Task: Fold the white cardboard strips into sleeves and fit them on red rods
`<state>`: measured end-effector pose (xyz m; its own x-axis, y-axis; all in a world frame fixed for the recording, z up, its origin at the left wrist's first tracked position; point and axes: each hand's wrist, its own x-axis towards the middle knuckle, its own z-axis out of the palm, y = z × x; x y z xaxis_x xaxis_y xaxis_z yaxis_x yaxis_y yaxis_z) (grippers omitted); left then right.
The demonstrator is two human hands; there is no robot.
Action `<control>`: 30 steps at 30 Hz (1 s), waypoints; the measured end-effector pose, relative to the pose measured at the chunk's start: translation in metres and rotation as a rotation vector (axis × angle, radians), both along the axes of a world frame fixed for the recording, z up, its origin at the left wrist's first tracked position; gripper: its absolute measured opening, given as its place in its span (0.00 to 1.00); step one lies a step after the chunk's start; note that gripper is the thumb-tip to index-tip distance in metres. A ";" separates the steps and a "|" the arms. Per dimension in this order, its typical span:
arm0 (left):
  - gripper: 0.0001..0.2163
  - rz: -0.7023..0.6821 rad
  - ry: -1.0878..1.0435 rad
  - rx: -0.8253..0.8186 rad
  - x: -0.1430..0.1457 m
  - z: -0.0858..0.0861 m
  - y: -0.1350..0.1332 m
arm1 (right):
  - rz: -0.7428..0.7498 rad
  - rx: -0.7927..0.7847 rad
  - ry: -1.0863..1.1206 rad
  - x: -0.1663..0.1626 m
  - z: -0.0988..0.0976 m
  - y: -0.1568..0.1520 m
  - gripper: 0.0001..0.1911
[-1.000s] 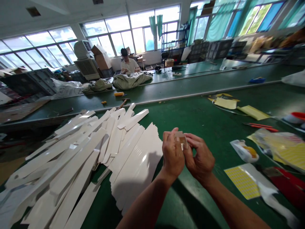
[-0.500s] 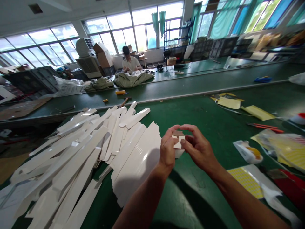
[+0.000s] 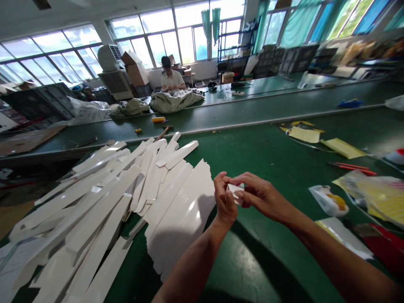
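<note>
Both of my hands meet over the green table around a small white cardboard box (image 3: pixel 234 190), whose end points toward me. My left hand (image 3: pixel 224 201) wraps the box's left side with bent fingers. From the right, my right hand (image 3: pixel 261 192) pinches it, thumb on the pale end face and fingers along the top. The rest of the box is hidden behind the hands. Just left of my left hand lies a fanned stack of flat white card blanks (image 3: pixel 183 210). Beyond that spreads a heap of long, narrow white boxes (image 3: pixel 101 210).
On the right lie red-handled tweezers-like tools (image 3: pixel 353 167), a white tape dispenser (image 3: pixel 330 200), a white-and-yellow sheet (image 3: pixel 345 237) and plastic bags (image 3: pixel 372 191). A hammer (image 3: pixel 162 133) rests near the ledge. Across the table a person (image 3: pixel 172 79) sits behind a sack (image 3: pixel 173 102).
The box end showed separate flaps earlier; now a flatter pale face shows. Both hands have turned and closed tighter around it. My right forearm has shifted, covering more of the yellow sheet.
</note>
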<state>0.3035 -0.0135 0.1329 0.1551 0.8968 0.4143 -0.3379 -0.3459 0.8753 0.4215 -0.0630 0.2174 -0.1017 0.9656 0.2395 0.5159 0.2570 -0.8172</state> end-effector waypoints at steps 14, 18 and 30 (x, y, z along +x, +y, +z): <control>0.40 0.006 0.336 0.225 0.000 0.030 -0.010 | 0.027 -0.360 0.401 0.025 0.015 0.007 0.15; 0.36 0.038 0.490 0.107 -0.004 0.032 -0.014 | 0.034 -0.357 0.400 0.025 0.022 0.008 0.13; 0.43 0.024 0.481 0.092 -0.017 0.024 -0.021 | 0.259 -0.516 0.313 0.020 0.040 0.023 0.10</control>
